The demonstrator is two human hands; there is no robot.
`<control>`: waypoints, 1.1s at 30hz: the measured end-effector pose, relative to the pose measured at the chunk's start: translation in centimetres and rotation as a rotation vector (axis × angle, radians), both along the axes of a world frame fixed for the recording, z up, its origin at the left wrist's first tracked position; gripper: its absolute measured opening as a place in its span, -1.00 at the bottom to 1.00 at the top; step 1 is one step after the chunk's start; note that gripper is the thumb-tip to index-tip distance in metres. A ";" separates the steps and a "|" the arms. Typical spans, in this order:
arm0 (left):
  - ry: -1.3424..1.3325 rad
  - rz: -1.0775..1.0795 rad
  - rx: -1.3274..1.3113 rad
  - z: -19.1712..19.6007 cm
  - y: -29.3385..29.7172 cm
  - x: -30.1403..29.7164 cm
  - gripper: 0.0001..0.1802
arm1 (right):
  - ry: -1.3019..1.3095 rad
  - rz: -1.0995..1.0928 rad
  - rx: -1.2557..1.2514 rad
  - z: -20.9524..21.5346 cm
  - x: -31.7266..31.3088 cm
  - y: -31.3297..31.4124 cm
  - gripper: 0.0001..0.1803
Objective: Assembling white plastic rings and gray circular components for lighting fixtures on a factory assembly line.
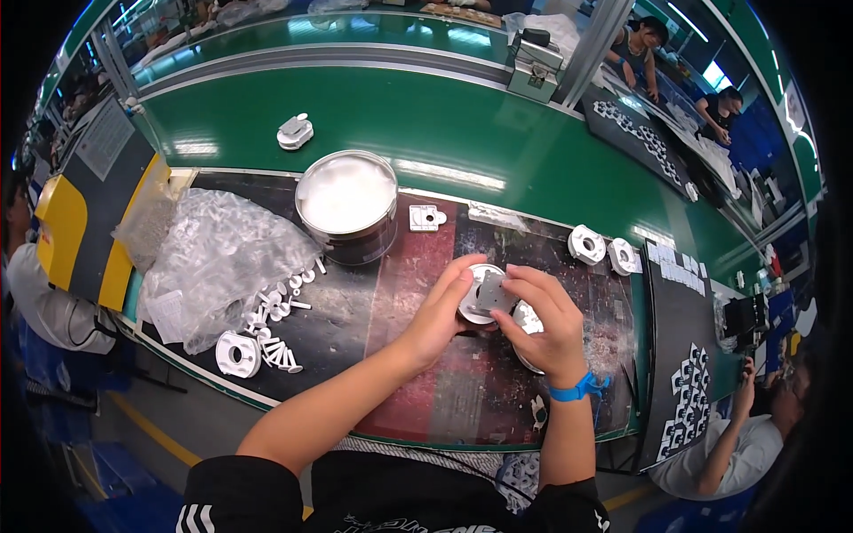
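Note:
Above the bench, my left hand (437, 313) grips a round white plastic housing (471, 311) by its side. The fingers of my right hand (553, 330), which has a blue wristband (579, 388), are closed on a small grey square plate (494, 291) against the housing's face. Whether the plate is seated or only resting there, I cannot tell. A second white round part (529, 318) shows beneath my right hand, mostly covered by it. Farther off lies a flat white plastic piece (427, 218), touched by neither hand.
A tin of white material (351, 244) stands beside a clear bag of white parts (227, 258). White plugs (277, 351) and a ring-shaped housing (238, 354) lie before it. Two housings (586, 244) sit right, near a black tray (662, 355). Behind runs a green conveyor (400, 115).

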State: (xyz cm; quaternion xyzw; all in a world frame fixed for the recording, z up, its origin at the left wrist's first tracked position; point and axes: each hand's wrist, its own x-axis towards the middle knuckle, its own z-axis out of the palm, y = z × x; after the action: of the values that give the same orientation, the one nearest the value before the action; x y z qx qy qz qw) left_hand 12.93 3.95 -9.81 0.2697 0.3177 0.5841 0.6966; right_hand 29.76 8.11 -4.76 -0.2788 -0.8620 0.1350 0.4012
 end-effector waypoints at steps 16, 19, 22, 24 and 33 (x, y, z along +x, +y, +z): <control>0.081 0.008 0.005 -0.4 0.0 -0.1 -0.54 | -0.074 0.057 0.053 -0.6 -0.1 0.5 -0.64; 0.109 0.047 0.031 -0.5 0.0 -0.1 -0.53 | -0.059 0.054 0.047 -0.9 -0.2 0.5 -0.64; 0.135 0.040 0.026 0.0 -0.3 -0.1 -0.52 | -0.051 0.031 0.034 -1.1 -0.5 0.3 -0.64; 0.145 0.067 0.068 -0.3 -0.1 0.0 -0.51 | -0.033 0.024 0.028 -1.1 -0.6 0.2 -0.67; -0.029 -0.046 -0.077 1.1 0.1 -0.4 -0.48 | 0.098 -0.054 -0.079 -1.4 -0.6 -0.3 -0.45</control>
State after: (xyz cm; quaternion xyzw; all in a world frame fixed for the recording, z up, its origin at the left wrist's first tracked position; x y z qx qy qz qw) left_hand 12.49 4.02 -8.69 0.2414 0.3235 0.5593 0.7240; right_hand 29.18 7.85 -6.14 -0.3107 -0.8276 0.1715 0.4349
